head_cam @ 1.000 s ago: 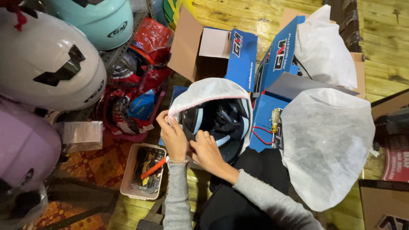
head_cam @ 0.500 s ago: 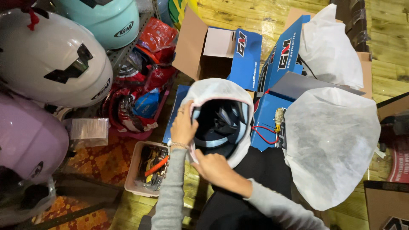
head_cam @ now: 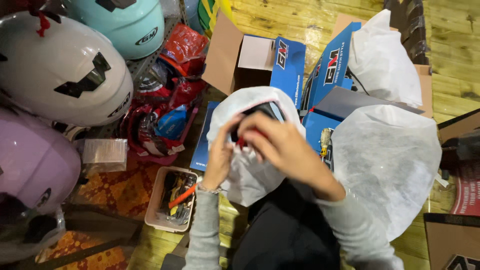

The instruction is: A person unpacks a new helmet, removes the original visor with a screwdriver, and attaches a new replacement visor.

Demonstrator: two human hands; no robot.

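Observation:
A dark helmet sits in a white fabric bag (head_cam: 250, 172) on my lap, only a sliver of its dark shell (head_cam: 262, 109) showing at the bag's mouth. My left hand (head_cam: 220, 155) grips the bag's left edge near the opening. My right hand (head_cam: 280, 142) reaches across the top and pinches the bag's rim where a red drawstring shows. Both sleeves are grey.
White (head_cam: 60, 70), teal (head_cam: 125, 22) and lilac (head_cam: 32, 160) helmets line a rack at left. A small beige tray of tools (head_cam: 172, 200) stands by my left knee. Open blue-and-cardboard boxes (head_cam: 260, 60) and two more white-bagged helmets (head_cam: 387, 155) lie at right on a wooden floor.
The bag's mouth was wide open over the helmet's interior; now both hands have pulled the fabric up and together, so the helmet is almost covered. My right hand moved up onto the top.

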